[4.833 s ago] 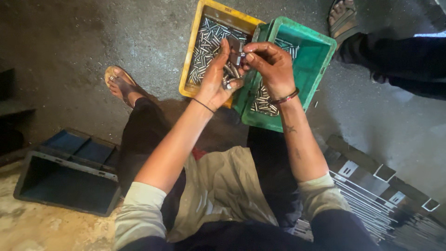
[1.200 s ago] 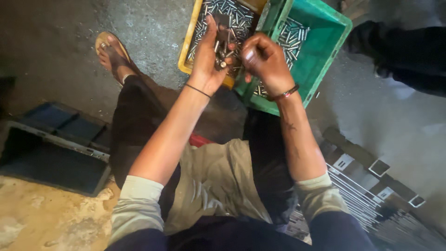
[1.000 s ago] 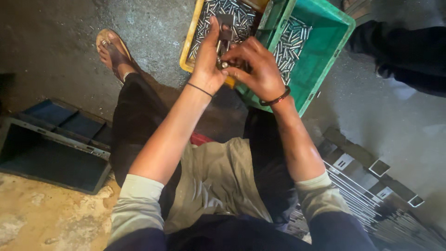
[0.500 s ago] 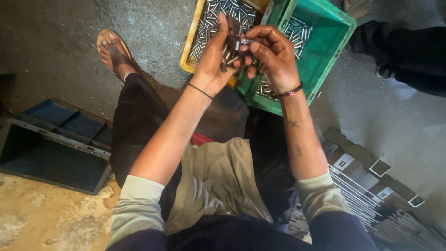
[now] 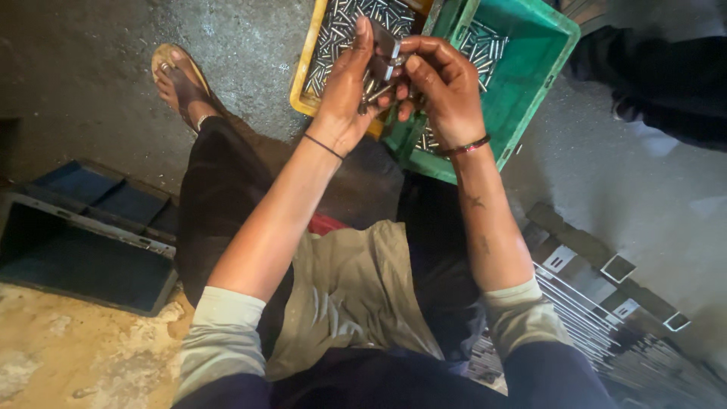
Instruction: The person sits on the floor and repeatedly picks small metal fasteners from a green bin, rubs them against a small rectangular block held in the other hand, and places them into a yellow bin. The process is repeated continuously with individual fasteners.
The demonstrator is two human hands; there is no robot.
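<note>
The left hand (image 5: 350,91) is raised over the near edge of the yellow crate (image 5: 310,72), fingers wrapped around a handful of small metal pins (image 5: 369,89) and a small dark metal block (image 5: 385,47) held at its fingertips. The right hand (image 5: 443,87) meets it from the other side, its thumb and fingertips pinched on the same block and pins, so both hands are closed together on the cluster. A thin dark band circles the left wrist and a reddish bangle (image 5: 465,147) the right.

The yellow crate sits on the concrete floor (image 5: 250,45), filled with short silvery pins. Touching its right side is a green crate (image 5: 530,76), also holding a layer of such pins along its far and near parts. The person sits with knees spread, a sandalled foot (image 5: 178,76) on the floor left of the yellow crate.

At the left edge lies a dark blue tray (image 5: 91,242) with compartments. At the lower right lie stacked square metal tubes (image 5: 606,303). A dark-clothed limb of another person (image 5: 659,76) shows at the upper right.
</note>
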